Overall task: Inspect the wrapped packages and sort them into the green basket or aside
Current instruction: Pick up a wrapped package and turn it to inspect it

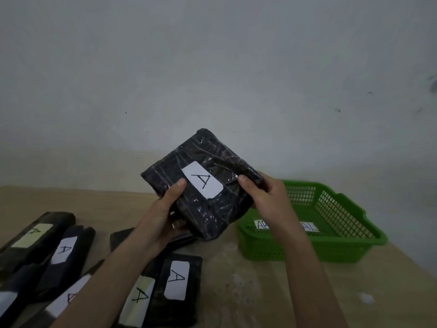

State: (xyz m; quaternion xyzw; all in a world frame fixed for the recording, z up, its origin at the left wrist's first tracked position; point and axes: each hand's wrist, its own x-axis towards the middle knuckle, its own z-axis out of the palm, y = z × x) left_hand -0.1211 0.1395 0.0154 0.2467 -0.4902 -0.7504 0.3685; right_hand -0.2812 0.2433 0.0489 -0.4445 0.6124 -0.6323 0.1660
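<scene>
I hold a dark package (212,159) wrapped in clear film, with a white label marked "A", tilted up above the table. My left hand (165,209) grips its lower left edge, thumb on top. My right hand (262,192) grips its right edge, thumb on the film. To the right stands the green basket (343,247), with a white label on its floor partly hidden by my right forearm. No package is visible inside it.
Several more dark wrapped packages with "A" labels lie on the wooden table at the lower left, such as one package (181,280) and another (62,252). A dark flat package (123,237) lies under my left forearm. A plain wall rises behind the table.
</scene>
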